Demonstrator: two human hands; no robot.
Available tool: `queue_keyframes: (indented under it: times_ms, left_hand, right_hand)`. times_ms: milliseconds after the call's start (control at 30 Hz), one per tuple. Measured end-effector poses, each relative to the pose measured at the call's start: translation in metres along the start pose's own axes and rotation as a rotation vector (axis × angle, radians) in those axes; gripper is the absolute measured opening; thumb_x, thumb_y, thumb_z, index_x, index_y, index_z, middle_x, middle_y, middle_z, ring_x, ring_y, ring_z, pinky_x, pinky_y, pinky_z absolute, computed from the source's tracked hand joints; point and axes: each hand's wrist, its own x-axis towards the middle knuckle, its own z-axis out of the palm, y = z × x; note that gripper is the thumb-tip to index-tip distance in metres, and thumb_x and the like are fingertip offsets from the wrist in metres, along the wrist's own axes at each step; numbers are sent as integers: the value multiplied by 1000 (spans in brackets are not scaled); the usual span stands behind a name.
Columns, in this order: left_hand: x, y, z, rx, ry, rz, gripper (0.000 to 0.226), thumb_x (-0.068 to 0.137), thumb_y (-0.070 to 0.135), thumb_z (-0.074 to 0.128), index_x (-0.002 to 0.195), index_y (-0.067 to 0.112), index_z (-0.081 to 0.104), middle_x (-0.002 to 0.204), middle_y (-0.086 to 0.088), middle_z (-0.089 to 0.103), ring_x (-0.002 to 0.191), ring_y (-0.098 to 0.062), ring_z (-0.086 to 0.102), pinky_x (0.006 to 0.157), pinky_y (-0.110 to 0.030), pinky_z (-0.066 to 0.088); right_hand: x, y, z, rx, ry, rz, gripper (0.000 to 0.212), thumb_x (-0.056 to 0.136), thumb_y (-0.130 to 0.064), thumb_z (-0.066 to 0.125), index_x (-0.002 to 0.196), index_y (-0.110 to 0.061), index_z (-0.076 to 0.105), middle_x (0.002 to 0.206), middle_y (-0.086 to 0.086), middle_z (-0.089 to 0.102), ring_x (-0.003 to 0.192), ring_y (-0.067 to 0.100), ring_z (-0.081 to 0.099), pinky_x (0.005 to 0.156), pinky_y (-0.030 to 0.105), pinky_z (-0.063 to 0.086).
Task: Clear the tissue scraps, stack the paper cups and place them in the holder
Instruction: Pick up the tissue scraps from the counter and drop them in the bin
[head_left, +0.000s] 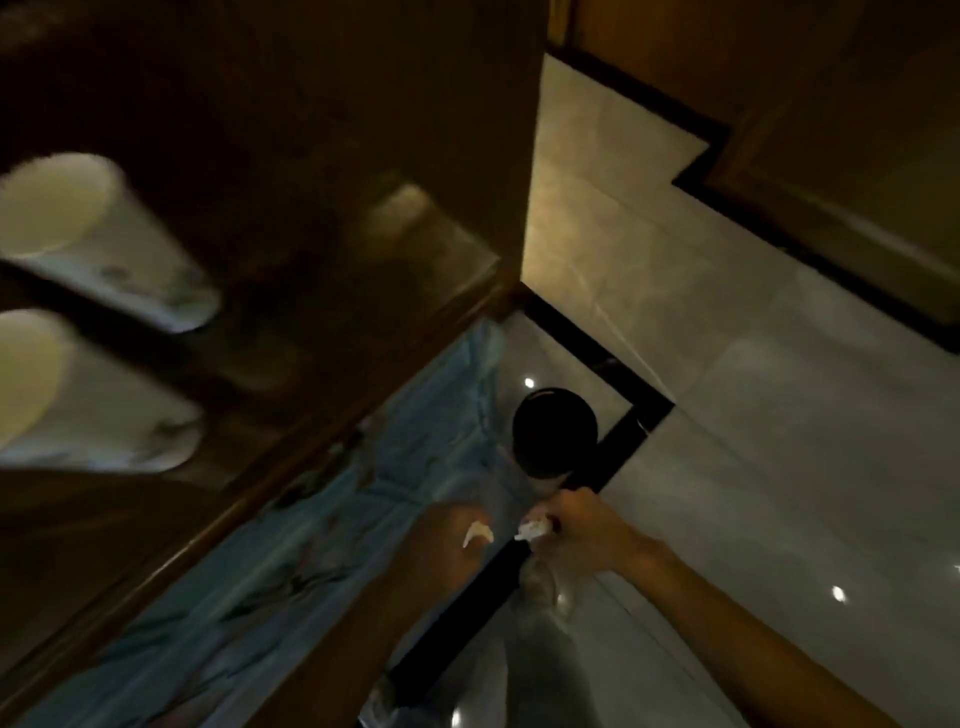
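Note:
Two white paper cups (98, 234) (93, 395) lie on their sides on the dark wooden table (322, 156) at the left. Below the table edge, over the floor, my left hand (447, 540) pinches a small tissue scrap (478, 534). My right hand (576, 525) is closed on another white tissue scrap (535, 530). Both hands hover near a dark round bin (555, 431) with a clear liner, which stands on the floor. The view is blurred. No cup holder shows.
A blue patterned cloth (322, 540) hangs under the table edge. The floor is glossy grey tile (779, 467) with black strips. Wooden furniture (831, 130) stands at the upper right.

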Motion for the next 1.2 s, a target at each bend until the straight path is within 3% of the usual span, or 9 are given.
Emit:
queue_keyframes:
  times_ms: [167, 267, 400, 500, 667, 800, 900, 1067, 1200]
  left_hand:
    - [153, 35, 41, 87, -75, -25, 59, 85, 38, 35, 119, 5, 70, 125, -16, 69, 118, -28, 64, 99, -33, 45]
    - [243, 26, 79, 132, -102, -92, 34, 100, 21, 50, 124, 6, 68, 130, -15, 66, 119, -27, 62, 100, -33, 47]
    - [351, -11, 144, 144, -137, -136, 21, 97, 2, 52, 96, -7, 72, 104, -23, 71, 93, -26, 65, 68, -19, 33]
    - [425, -49, 200, 186, -166, -143, 31, 93, 8, 48, 64, 5, 58, 86, -16, 64, 84, -27, 61, 63, -21, 31]
    - [506, -107, 269, 265, -251, -137, 36, 96, 17, 59, 131, 7, 61, 128, -19, 60, 118, -37, 61, 94, -40, 52]
    - [522, -138, 309, 645, -276, -11, 50, 98, 37, 50, 147, 25, 47, 144, -7, 56, 131, -28, 54, 116, -46, 30]
    - [503, -139, 311, 738, -280, 55, 42, 102, 37, 42, 138, 26, 57, 141, -4, 61, 136, -25, 49, 121, -55, 7]
    - [430, -121, 274, 619, -359, 14, 48, 107, 40, 35, 150, 21, 45, 160, -8, 38, 152, -28, 25, 125, -57, 1]
    - [327, -96, 234, 561, -458, -134, 43, 105, 41, 40, 133, 12, 57, 139, -15, 56, 131, -31, 50, 116, -45, 29]
  right_hand:
    - [73, 122, -19, 110, 21, 171, 27, 91, -7, 69, 117, -6, 76, 119, 12, 75, 114, 24, 68, 89, 21, 47]
    - [127, 192, -9, 127, 30, 245, 27, 94, -5, 64, 119, -2, 74, 122, 13, 73, 114, 27, 67, 86, 20, 47]
    - [210, 276, 26, 134, 9, 331, 24, 96, -7, 61, 118, -3, 71, 118, 13, 73, 106, 28, 69, 76, 25, 48]
    - [274, 323, 69, 174, 40, 358, 25, 100, -13, 58, 122, -6, 68, 121, 12, 71, 110, 26, 67, 77, 23, 44]
    - [356, 371, 136, 189, 61, 408, 28, 97, -20, 61, 125, -15, 63, 121, 8, 68, 111, 26, 67, 77, 28, 48]
    - [382, 386, 169, -45, -90, 409, 65, 91, -22, 68, 149, -17, 41, 144, 15, 50, 130, 37, 52, 97, 44, 51]
    - [377, 376, 176, -148, -108, 401, 50, 97, -24, 59, 145, -13, 48, 143, 15, 53, 130, 37, 52, 103, 44, 46]
    - [316, 341, 173, -206, -113, 355, 47, 98, -36, 50, 142, -21, 54, 145, 7, 56, 139, 32, 43, 118, 48, 20]
    - [238, 283, 162, -90, -279, 401, 41, 99, -36, 50, 134, -16, 56, 134, 12, 62, 122, 33, 60, 102, 42, 46]
